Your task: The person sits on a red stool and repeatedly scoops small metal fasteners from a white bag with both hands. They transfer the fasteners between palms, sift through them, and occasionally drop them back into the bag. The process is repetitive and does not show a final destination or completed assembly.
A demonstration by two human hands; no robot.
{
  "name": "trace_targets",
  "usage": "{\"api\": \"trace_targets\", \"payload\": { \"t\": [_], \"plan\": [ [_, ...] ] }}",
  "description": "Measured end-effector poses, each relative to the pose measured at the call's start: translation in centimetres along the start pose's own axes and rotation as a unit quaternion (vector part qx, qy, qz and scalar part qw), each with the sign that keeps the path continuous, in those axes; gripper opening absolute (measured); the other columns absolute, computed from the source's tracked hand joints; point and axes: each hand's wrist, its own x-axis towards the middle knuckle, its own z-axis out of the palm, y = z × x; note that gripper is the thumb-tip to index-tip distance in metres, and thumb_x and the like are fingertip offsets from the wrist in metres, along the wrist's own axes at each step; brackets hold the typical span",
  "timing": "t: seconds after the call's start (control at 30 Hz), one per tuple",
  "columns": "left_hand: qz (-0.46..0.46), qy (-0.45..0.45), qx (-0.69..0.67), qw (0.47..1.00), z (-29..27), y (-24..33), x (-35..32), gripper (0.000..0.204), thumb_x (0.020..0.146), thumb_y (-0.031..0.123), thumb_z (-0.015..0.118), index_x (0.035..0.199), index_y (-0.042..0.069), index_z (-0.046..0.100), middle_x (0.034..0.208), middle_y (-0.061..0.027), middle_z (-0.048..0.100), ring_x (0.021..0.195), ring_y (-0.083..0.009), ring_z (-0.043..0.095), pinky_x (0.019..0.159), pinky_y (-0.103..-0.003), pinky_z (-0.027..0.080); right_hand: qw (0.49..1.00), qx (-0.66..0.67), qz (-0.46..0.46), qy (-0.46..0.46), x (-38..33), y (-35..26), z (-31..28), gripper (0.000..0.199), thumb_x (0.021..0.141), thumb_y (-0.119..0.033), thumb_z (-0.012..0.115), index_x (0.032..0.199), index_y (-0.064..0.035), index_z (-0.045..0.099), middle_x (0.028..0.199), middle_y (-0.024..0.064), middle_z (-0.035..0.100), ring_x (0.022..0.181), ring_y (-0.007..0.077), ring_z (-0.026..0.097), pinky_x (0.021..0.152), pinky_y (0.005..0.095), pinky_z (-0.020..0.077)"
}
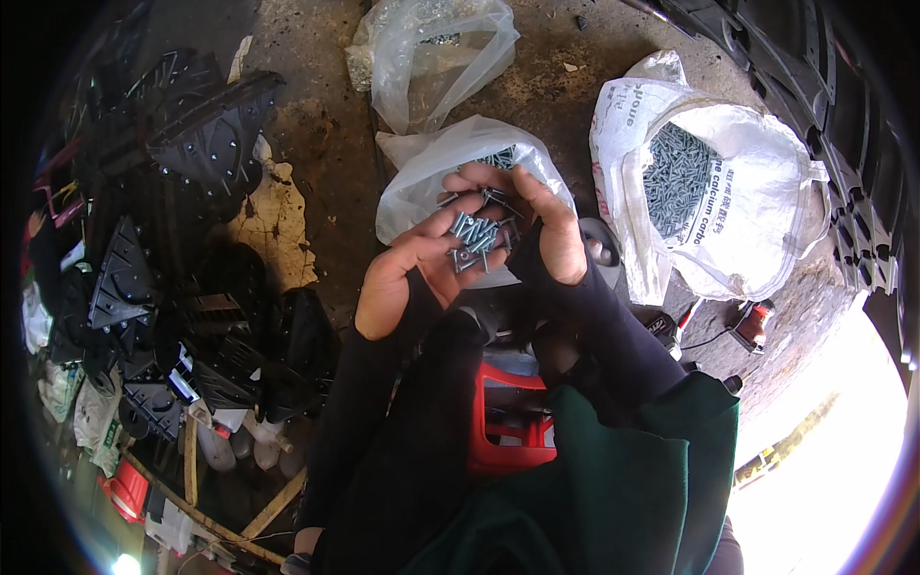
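My left hand [407, 270] is cupped palm up, and a heap of silvery screws [474, 235] rests on its palm and fingers. Close against it, my right hand [553, 222] curls with its thumb raised and its fingers bent toward the left hand. A few screws lie at the right hand's fingers too; part of that palm is in shadow. Both hands are above a translucent plastic bag [412, 196], whose mouth shows more screws [498, 158] just behind the fingers.
On the right stands a white woven sack [757, 216] full of screws. Another clear bag [441, 72] lies at the back. Black plastic parts [211, 129] are piled on the left. A red stool [503, 450] is between my legs, and a corded tool [752, 326] lies at right.
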Motion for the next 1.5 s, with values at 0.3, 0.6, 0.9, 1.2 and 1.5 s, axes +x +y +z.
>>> {"api": "trace_targets", "payload": {
  "t": [0.3,0.6,0.9,1.2,1.5],
  "plan": [
    [0.016,0.013,0.161,0.987,0.7,-0.5,-0.2,0.054,0.090,-0.008,0.044,0.143,-0.008,0.037,0.137,-0.0237,0.048,0.128,-0.0343,0.052,0.108,-0.042,0.046,0.998,0.054,0.027,-0.015,0.1,0.1,0.0,0.058,0.101,-0.042,0.038,0.122,0.0090,0.057,0.118,0.0217,0.063,0.098,0.0294,0.065,0.087,0.0380,0.0553],
    [0.066,0.068,0.263,0.960,1.6,-1.1,-0.7,0.047,0.094,-0.008,0.043,0.141,-0.004,0.042,0.127,-0.0215,0.057,0.115,-0.0296,0.062,0.096,-0.038,0.055,0.982,0.168,0.082,0.000,-0.1,0.1,0.3,0.051,0.101,-0.037,0.041,0.120,0.0077,0.057,0.119,0.0219,0.062,0.098,0.0307,0.065,0.086,0.0391,0.0559],
    [0.177,0.050,0.539,0.822,3.0,-1.8,-2.4,0.042,0.101,0.004,0.036,0.143,-0.001,0.040,0.134,-0.0217,0.053,0.117,-0.0305,0.061,0.101,-0.038,0.050,0.975,0.197,0.103,0.004,-0.2,1.2,0.1,0.041,0.101,-0.029,0.041,0.122,0.0021,0.058,0.113,0.0158,0.065,0.095,0.0269,0.066,0.084,0.0359,0.0546],
    [0.180,0.055,0.431,0.883,3.9,-0.8,-1.9,0.039,0.103,0.010,0.042,0.140,0.001,0.044,0.132,-0.0194,0.058,0.116,-0.0278,0.062,0.094,-0.034,0.054,0.974,0.181,0.133,0.018,-0.9,1.0,0.2,0.038,0.101,-0.032,0.043,0.114,0.0006,0.058,0.103,0.0170,0.066,0.085,0.0266,0.068,0.078,0.0367,0.0573],
    [0.091,-0.009,0.263,0.960,3.0,0.5,-1.6,0.048,0.103,0.022,0.047,0.146,0.003,0.037,0.134,-0.0223,0.055,0.119,-0.0345,0.060,0.086,-0.042,0.059,0.931,0.300,0.155,-0.138,-0.3,1.3,-1.4,0.040,0.101,-0.034,0.042,0.113,0.0012,0.058,0.096,0.0141,0.067,0.082,0.0237,0.068,0.072,0.0373,0.0581]
  ]
}}
